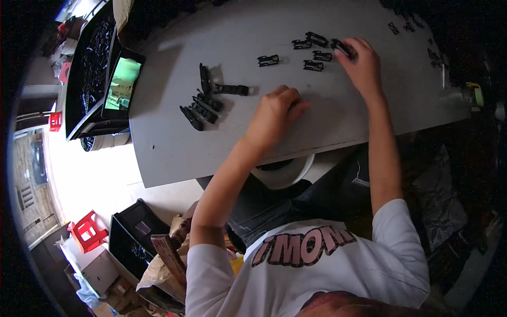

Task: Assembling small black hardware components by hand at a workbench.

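Note:
My right hand (pixel 363 64) pinches a small black plastic part (pixel 340 48) between thumb and fingers at the far right of the table. Beside it, to the left, lie several similar black slotted parts, among them one slotted part (pixel 313 65) nearest me and another slotted part (pixel 268 60) set apart. My left hand (pixel 275 115) rests on the tabletop with its fingers curled in; whatever may be inside is hidden. Left of that hand lies a loose group of longer black pieces, including a ridged black piece (pixel 232 90) and a smooth, pointed black piece (pixel 191 118).
The grey table (pixel 174 153) spans the front. A lit screen (pixel 124 83) stands at its left edge, beside a black bin (pixel 95 68) of dark parts. More small dark parts (pixel 409 26) lie at the far right. A red stool (pixel 88 232) and black crate (pixel 138 227) are lower left.

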Available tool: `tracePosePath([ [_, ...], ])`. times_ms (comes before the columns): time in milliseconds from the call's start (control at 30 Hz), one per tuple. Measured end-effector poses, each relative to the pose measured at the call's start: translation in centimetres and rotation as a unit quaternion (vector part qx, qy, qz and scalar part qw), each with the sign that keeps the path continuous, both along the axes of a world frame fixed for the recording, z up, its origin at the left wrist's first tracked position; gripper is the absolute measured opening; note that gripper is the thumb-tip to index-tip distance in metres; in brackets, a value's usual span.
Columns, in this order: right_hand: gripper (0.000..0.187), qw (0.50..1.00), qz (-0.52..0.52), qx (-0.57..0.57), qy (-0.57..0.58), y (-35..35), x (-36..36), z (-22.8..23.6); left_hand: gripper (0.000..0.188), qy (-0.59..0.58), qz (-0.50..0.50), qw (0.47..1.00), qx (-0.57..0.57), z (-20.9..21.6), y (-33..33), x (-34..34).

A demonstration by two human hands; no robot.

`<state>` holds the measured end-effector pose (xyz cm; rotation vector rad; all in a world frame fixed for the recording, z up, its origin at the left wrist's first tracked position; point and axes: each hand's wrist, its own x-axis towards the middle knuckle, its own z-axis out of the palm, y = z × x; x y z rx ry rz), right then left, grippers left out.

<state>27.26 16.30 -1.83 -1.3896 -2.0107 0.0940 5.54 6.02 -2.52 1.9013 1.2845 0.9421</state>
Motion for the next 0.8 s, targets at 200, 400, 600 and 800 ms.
tracePosePath([
  [200, 0.027, 0.990, 0.017, -0.139, 0.028, -7.2, 0.4, 0.4, 0.017, 0.098, 0.068, 0.993, -0.010, 0.6, 0.0, 0.6],
  [400, 0.027, 0.995, 0.073, -0.027, -0.058, -3.1, -0.1, 1.3, 0.021, 0.181, 0.108, 0.977, -0.001, 0.7, 0.9, 0.1],
  [600, 0.024, 0.990, 0.092, -0.082, -0.062, 5.2, -2.1, 0.6, 0.014, 0.254, 0.167, 0.950, 0.067, 0.2, 1.4, 1.0],
  [800, 0.028, 0.989, 0.109, -0.024, -0.099, 7.4, -0.1, -2.1, 0.006, 0.240, 0.156, 0.955, 0.083, 0.9, 1.2, 1.6],
])
